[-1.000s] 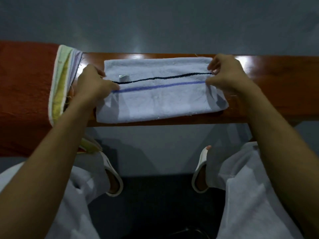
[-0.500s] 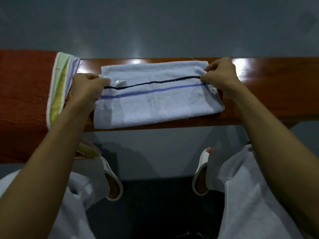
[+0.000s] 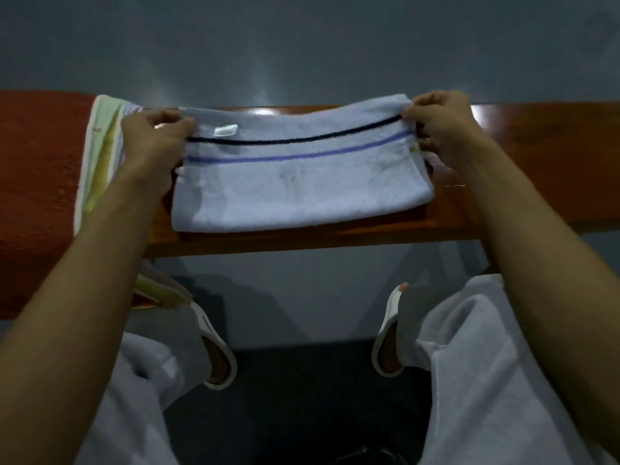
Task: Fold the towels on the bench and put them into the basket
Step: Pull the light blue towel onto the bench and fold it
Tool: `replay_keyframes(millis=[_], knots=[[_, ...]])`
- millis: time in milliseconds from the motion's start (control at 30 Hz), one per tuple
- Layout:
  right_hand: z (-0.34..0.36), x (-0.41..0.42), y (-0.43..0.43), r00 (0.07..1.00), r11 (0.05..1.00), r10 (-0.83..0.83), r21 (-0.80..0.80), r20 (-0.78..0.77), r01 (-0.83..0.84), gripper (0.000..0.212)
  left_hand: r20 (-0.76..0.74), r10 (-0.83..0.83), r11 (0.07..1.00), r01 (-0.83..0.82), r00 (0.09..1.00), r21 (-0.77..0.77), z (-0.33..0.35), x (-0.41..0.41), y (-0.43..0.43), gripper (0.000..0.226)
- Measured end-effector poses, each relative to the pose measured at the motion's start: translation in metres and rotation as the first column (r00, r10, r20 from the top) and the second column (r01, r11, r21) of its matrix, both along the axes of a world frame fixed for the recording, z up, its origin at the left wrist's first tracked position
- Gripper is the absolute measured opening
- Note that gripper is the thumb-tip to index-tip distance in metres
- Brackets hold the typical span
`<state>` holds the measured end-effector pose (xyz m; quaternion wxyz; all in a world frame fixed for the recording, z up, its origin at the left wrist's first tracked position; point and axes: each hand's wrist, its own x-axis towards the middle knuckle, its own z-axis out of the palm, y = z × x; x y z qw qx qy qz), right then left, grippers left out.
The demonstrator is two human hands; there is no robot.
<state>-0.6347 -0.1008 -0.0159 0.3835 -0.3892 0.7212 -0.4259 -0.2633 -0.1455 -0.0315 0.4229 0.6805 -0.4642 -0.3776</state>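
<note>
Nearest the camera are the person's knees in white trousers (image 3: pixel 486 380), and beyond them two feet in white slippers, the left slipper (image 3: pixel 219 350) and the right slipper (image 3: pixel 385 333), on a dark patch of floor. Both bare forearms reach forward to the table (image 3: pixel 536 156), a glossy brown wooden one running across the view. On it lies the pale towel (image 3: pixel 295 189), folded into a long band with a black stripe and a purple stripe along its length and a small white label (image 3: pixel 225 129) near its left end. The towel's near edge rests on the table close to the front rim, while its far edge is raised. The left hand (image 3: pixel 152 135) pinches the towel's far left corner between thumb and curled fingers; the right hand (image 3: pixel 439 129) grips the far right corner in the same way. Just left of the left hand a green-striped towel (image 3: pixel 100 156) hangs over the table, lying on a red cloth (image 3: pixel 37 182) that covers the table's left end. Behind the table is a plain grey surface
</note>
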Motion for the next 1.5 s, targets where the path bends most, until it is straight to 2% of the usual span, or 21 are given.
replay_keyframes(millis=[67,133,167,233,333,433,500,600,667,733,933,1367,1433,1500], knots=[[-0.006,0.0,-0.002,0.999,0.998,-0.048,-0.031,-0.005,0.048,0.008,0.12,0.003,0.999,0.002,0.993,-0.043,-0.008,-0.002,0.0,0.024],[-0.009,-0.002,-0.004,0.994,0.992,-0.108,-0.064,-0.014,0.107,0.02,0.237,0.05,0.993,-0.021,0.97,-0.12,-0.01,-0.007,0.006,0.029],[-0.011,-0.004,-0.005,0.988,0.988,-0.136,-0.086,-0.077,0.129,0.026,0.315,0.062,0.985,-0.008,0.947,-0.17,-0.009,-0.011,0.011,0.034],[-0.012,-0.003,-0.003,0.936,0.985,-0.147,-0.136,-0.32,0.108,0.033,0.47,0.028,0.966,0.097,0.882,-0.24,-0.005,-0.019,0.019,0.042],[-0.016,0.017,0.005,0.796,0.978,-0.009,-0.171,-0.605,-0.119,0.046,0.61,-0.13,0.905,0.344,0.782,-0.248,-0.002,-0.037,0.028,0.048],[-0.023,0.063,0.014,0.65,0.909,0.238,-0.071,-0.722,-0.411,0.06,0.659,-0.309,0.816,0.548,0.686,-0.187,-0.012,-0.066,0.041,0.059],[-0.032,0.095,0.022,0.52,0.837,0.387,0.053,-0.761,-0.545,0.065,0.721,-0.391,0.766,0.636,0.573,-0.09,-0.025,-0.083,0.049,0.066],[-0.051,0.12,0.03,0.345,0.772,0.507,0.237,-0.79,-0.59,0.062,0.784,-0.464,0.759,0.642,0.412,0.112,-0.044,-0.091,0.052,0.066],[-0.056,0.119,0.031,0.3,0.777,0.508,0.279,-0.808,-0.564,0.062,0.816,-0.453,0.778,0.606,0.359,0.166,-0.048,-0.089,0.051,0.066],[-0.055,0.105,0.029,0.299,0.797,0.504,0.303,-0.81,-0.522,0.065,0.829,-0.439,0.788,0.592,0.346,0.171,-0.048,-0.08,0.049,0.065],[-0.054,0.036,0.028,0.384,0.88,0.457,0.344,-0.802,-0.327,0.065,0.843,-0.415,0.833,0.515,0.342,0.201,-0.047,-0.026,0.04,0.071],[-0.048,0.034,0.048,0.435,0.88,0.461,0.334,-0.773,-0.338,0.063,0.827,-0.424,0.84,0.502,0.37,0.206,-0.046,-0.01,0.052,0.074],[-0.045,0.034,0.048,0.473,0.879,0.461,0.313,-0.751,-0.36,0.061,0.819,-0.412,0.845,0.503,0.399,0.18,-0.042,-0.012,0.058,0.074],[-0.045,0.029,0.049,0.551,0.905,0.403,0.226,-0.731,-0.362,0.064,0.828,-0.372,0.853,0.507,0.419,0.127,-0.039,-0.017,0.067,0.072]])
